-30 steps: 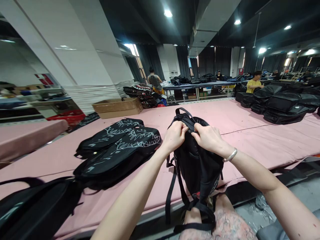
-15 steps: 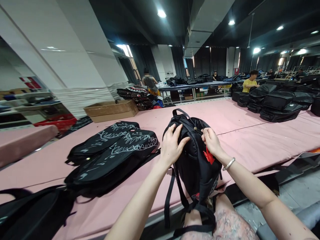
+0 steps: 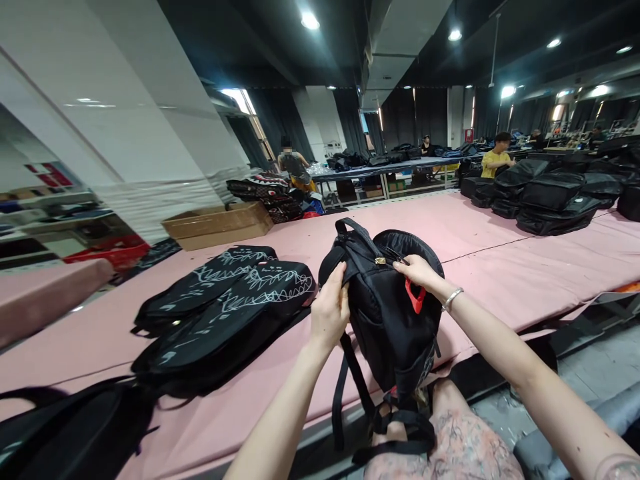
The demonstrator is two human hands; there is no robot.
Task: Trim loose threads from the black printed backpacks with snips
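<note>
A black backpack [image 3: 385, 320] stands upright on the near edge of the pink-covered table, its top partly unzipped and a flap [image 3: 415, 243] gaping on the right. My left hand [image 3: 330, 310] is closed on the backpack's left upper side, fingers wrapped over the fabric. With a pinch, my right hand [image 3: 419, 275] grips the zipper edge at the opening; its fingertips hide exactly what they hold. Left of them sits a gold zipper slider [image 3: 381, 261]. A red tag [image 3: 415, 295] hangs just under my right hand. Loose straps [image 3: 340, 400] dangle from the backpack towards my lap.
Black backpacks with white line prints [image 3: 235, 313] lie to the left on the pink table [image 3: 480, 267]. Behind them is a cardboard box [image 3: 217, 227]. More black bags [image 3: 550, 197] are heaped at the right rear. A person in yellow [image 3: 495, 160] stands beyond.
My left hand has gone from lying spread on the backpack to gripping its left side, slightly lower. My right hand stays at the zipper edge, and the flap stands wider open.
</note>
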